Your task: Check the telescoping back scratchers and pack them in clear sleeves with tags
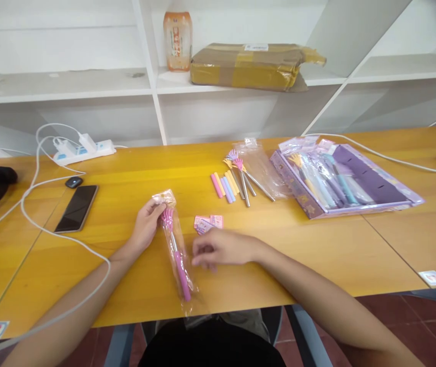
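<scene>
My left hand (pixel 149 224) pinches the top of a clear plastic bag that holds a pink back scratcher (pixel 181 275), its hand-shaped head up by my fingers and its handle towards me. Just right of the bag, my right hand (pixel 221 247) hovers with loosely curled, slightly blurred fingers, a gap between them and nothing seen in them. Behind it lie small pink printed cards (pixel 213 222). Farther back are several back scratcher rods (pixel 245 186) with pink, purple and yellow heads, beside loose coloured handle sleeves (pixel 225 186) in pink, yellow and purple.
A purple display box (pixel 370 173) with bagged back scratchers stands at right, an empty clear bag (pixel 261 171) beside it. At left are a phone (pixel 77 208), a black mouse (pixel 74 181), a power strip (pixel 87 152) and a white cable. A taped carton (pixel 244 66) sits on the shelf.
</scene>
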`<state>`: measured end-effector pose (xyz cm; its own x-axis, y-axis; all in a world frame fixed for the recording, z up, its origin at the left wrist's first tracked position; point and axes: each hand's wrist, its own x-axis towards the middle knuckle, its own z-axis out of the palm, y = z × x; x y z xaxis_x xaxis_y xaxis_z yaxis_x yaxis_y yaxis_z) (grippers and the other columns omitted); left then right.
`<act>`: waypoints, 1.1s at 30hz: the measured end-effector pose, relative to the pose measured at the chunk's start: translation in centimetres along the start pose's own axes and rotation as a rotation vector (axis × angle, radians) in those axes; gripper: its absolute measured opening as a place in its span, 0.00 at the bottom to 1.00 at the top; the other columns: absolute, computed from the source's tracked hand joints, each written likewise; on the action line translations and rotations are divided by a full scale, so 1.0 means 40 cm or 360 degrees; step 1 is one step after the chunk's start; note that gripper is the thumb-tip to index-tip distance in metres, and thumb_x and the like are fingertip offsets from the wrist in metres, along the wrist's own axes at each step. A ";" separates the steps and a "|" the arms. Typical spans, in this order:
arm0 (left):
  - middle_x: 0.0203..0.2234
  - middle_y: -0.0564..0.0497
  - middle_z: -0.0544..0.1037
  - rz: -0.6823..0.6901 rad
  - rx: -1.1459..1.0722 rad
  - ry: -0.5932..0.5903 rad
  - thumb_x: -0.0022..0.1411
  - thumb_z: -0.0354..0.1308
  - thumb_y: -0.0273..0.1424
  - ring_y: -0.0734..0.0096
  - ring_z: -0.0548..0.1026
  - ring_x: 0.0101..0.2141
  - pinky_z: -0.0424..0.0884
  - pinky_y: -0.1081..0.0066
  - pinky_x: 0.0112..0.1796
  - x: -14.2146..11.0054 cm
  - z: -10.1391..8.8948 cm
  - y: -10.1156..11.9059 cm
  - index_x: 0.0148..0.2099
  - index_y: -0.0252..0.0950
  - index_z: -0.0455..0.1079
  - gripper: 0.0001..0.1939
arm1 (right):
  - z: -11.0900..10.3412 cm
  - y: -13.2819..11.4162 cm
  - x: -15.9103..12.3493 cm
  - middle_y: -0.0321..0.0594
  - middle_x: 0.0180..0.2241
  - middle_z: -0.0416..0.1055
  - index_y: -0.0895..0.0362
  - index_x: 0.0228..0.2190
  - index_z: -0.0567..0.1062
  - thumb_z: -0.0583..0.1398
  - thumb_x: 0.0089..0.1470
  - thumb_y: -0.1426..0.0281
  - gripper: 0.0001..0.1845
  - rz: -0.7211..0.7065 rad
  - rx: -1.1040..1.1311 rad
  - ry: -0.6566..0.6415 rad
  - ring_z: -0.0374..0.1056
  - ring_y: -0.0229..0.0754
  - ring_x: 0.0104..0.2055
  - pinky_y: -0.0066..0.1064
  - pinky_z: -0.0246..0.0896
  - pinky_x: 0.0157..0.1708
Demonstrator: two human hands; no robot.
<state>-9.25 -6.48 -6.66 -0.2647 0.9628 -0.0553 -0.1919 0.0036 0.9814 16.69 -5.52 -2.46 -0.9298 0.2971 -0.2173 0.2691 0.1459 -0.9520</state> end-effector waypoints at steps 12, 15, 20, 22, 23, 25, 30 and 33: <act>0.18 0.53 0.73 -0.0027 0.0684 -0.0212 0.63 0.59 0.64 0.70 0.70 0.20 0.64 0.71 0.24 -0.045 0.006 0.006 0.25 0.37 0.68 0.35 | -0.109 0.081 -0.011 0.36 0.34 0.73 0.56 0.35 0.73 0.74 0.57 0.68 0.14 0.0095 -0.1034 0.0776 0.65 0.38 0.33 0.30 0.53 0.33; 0.16 0.54 0.72 -0.0080 0.0707 -0.0384 0.68 0.55 0.62 0.69 0.70 0.17 0.63 0.70 0.21 -0.070 0.019 0.005 0.27 0.38 0.68 0.32 | -0.123 0.087 -0.007 0.36 0.33 0.73 0.57 0.35 0.75 0.68 0.62 0.72 0.06 0.0001 -0.0821 0.0783 0.67 0.38 0.32 0.29 0.57 0.34; 0.22 0.55 0.76 -0.0082 0.0773 -0.0514 0.71 0.54 0.58 0.68 0.74 0.19 0.67 0.71 0.22 -0.090 0.031 -0.004 0.41 0.38 0.75 0.27 | -0.134 0.084 -0.004 0.37 0.33 0.74 0.56 0.34 0.78 0.65 0.63 0.70 0.04 -0.0176 -0.0654 0.1038 0.68 0.39 0.33 0.31 0.61 0.35; 0.23 0.55 0.77 -0.0092 0.0783 -0.0538 0.72 0.54 0.57 0.68 0.74 0.19 0.67 0.71 0.22 -0.091 0.032 -0.004 0.41 0.38 0.74 0.26 | -0.125 0.075 -0.003 0.37 0.32 0.74 0.55 0.35 0.77 0.65 0.64 0.65 0.07 -0.0260 -0.0464 0.1225 0.68 0.39 0.32 0.31 0.62 0.33; 0.23 0.54 0.77 -0.0098 0.0777 -0.0541 0.72 0.54 0.57 0.69 0.74 0.19 0.68 0.71 0.22 -0.091 0.032 -0.004 0.41 0.38 0.73 0.26 | -0.117 0.069 -0.002 0.36 0.31 0.74 0.54 0.36 0.76 0.65 0.65 0.62 0.09 -0.0296 -0.0309 0.1287 0.68 0.39 0.30 0.31 0.63 0.31; 0.23 0.54 0.78 -0.0130 0.0744 -0.0567 0.72 0.54 0.57 0.68 0.74 0.19 0.70 0.70 0.23 -0.091 0.034 -0.004 0.41 0.37 0.73 0.26 | -0.096 0.057 0.003 0.34 0.28 0.74 0.53 0.39 0.73 0.64 0.66 0.56 0.13 -0.0349 0.0032 0.1269 0.69 0.39 0.27 0.31 0.64 0.28; 0.37 0.45 0.85 -0.0167 0.0577 -0.0729 0.73 0.55 0.55 0.59 0.85 0.35 0.79 0.66 0.34 -0.099 0.046 -0.007 0.48 0.36 0.75 0.26 | -0.042 0.061 0.034 0.38 0.30 0.80 0.53 0.41 0.70 0.65 0.65 0.55 0.16 -0.0441 0.0162 0.1055 0.79 0.43 0.31 0.34 0.73 0.32; 0.43 0.43 0.86 -0.0145 0.0479 -0.0782 0.73 0.58 0.52 0.56 0.85 0.43 0.80 0.62 0.43 -0.100 0.051 -0.008 0.51 0.36 0.76 0.24 | -0.033 0.080 0.051 0.39 0.31 0.80 0.53 0.41 0.70 0.64 0.67 0.57 0.13 -0.0465 0.0039 0.1192 0.80 0.43 0.32 0.35 0.75 0.34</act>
<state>-6.19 -9.77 -6.37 0.2238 0.9671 -0.1209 0.1025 0.1000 0.9897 15.99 -3.22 -5.66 -0.5441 0.8052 0.2356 0.0272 0.2977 -0.9543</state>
